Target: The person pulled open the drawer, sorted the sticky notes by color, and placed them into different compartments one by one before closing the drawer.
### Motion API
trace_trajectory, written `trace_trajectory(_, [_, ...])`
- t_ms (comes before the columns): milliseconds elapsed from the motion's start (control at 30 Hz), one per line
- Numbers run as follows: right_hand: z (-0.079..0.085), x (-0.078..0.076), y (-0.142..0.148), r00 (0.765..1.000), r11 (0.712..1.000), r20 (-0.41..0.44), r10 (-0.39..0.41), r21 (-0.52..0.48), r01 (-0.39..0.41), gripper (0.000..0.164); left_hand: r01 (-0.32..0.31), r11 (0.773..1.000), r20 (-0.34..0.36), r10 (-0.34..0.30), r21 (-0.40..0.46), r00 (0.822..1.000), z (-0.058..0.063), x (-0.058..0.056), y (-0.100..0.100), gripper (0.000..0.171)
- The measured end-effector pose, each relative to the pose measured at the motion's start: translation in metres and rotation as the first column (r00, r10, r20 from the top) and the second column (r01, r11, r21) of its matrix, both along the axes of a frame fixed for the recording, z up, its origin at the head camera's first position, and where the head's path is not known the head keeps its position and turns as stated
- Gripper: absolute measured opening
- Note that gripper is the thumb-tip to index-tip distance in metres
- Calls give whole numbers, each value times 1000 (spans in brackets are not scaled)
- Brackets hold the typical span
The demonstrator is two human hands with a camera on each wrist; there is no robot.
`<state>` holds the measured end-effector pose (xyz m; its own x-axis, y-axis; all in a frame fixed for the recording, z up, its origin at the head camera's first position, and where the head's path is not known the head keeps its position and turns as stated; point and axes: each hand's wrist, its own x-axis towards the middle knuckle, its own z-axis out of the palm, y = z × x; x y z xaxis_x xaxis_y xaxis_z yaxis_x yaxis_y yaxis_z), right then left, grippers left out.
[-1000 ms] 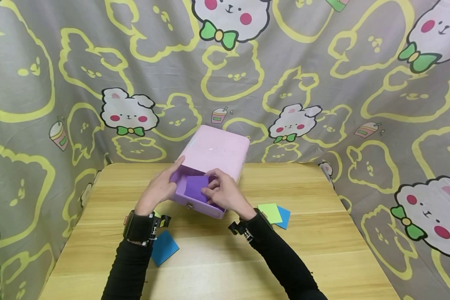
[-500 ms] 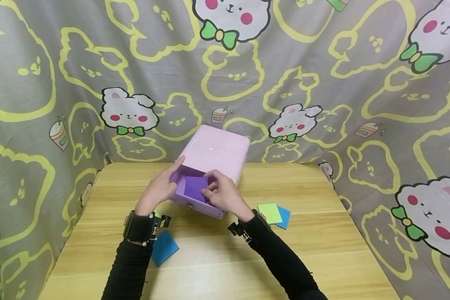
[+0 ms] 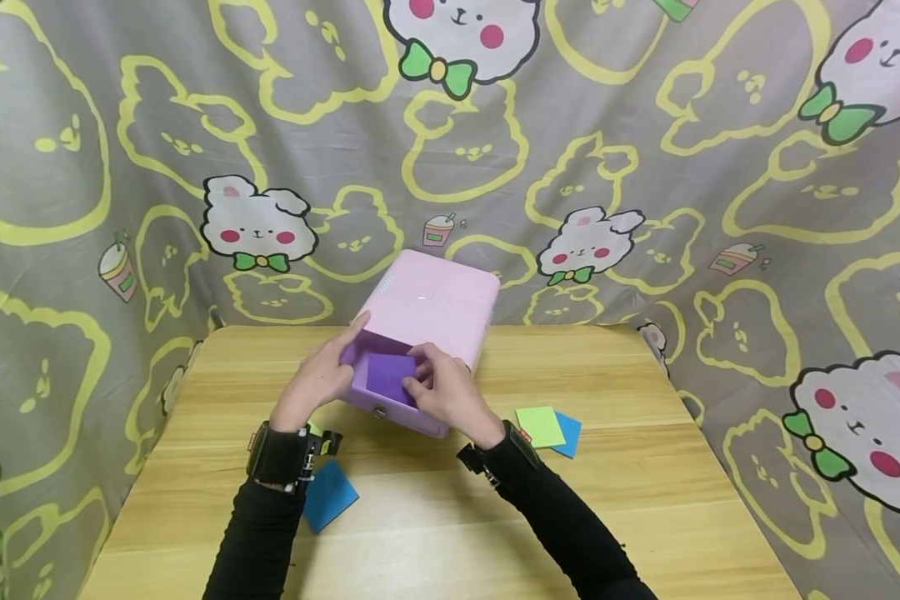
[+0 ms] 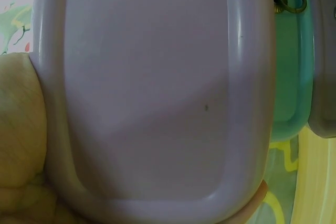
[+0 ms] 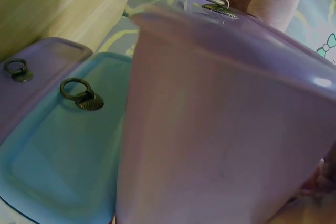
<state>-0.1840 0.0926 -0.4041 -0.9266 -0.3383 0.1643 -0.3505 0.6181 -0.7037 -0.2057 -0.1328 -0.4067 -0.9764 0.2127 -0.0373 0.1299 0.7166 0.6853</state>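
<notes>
A pink drawer cabinet [image 3: 435,296] stands at the table's back, its top lilac drawer [image 3: 408,417] pulled out. Inside lies a purple square [image 3: 390,374], apparently a sticky note or pad. My right hand [image 3: 453,387] reaches into the drawer and pinches the square's right edge between thumb and fingers. At the drawer's left end, my left hand [image 3: 313,379] grips the wall, with the index finger stretched up along the cabinet. The left wrist view shows the drawer's front panel [image 4: 147,87] close up, palm on one side and a fingertip on the other.
Below the open drawer, a teal drawer [image 5: 63,150] and another purple drawer [image 5: 47,66] with ring pulls are closed. On the wooden table [image 3: 630,500] lie a yellow-green note [image 3: 540,427] over a blue one [image 3: 568,436], and another blue note [image 3: 330,497] by the left wrist.
The purple square has shifted slightly left and down inside the drawer, along with small movements of my right hand and wrist. My left hand and the cabinet stay put.
</notes>
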Motion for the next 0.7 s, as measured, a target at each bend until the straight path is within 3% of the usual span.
trace_trajectory(333, [2,1,-1,996,994,-82,26,112,-16,38,-3,1000,-6,3,-10,1000,-2,-1,-1,90])
trace_trajectory(533, [4,-1,-2,995,987,-88,55,155,-41,24,-4,1000,-7,4,-19,1000,-1,0,0,90])
trace_trajectory(700, [5,-1,-3,995,983,-86,45,182,-29,26,-2,1000,-14,2,-19,1000,-1,0,1,90])
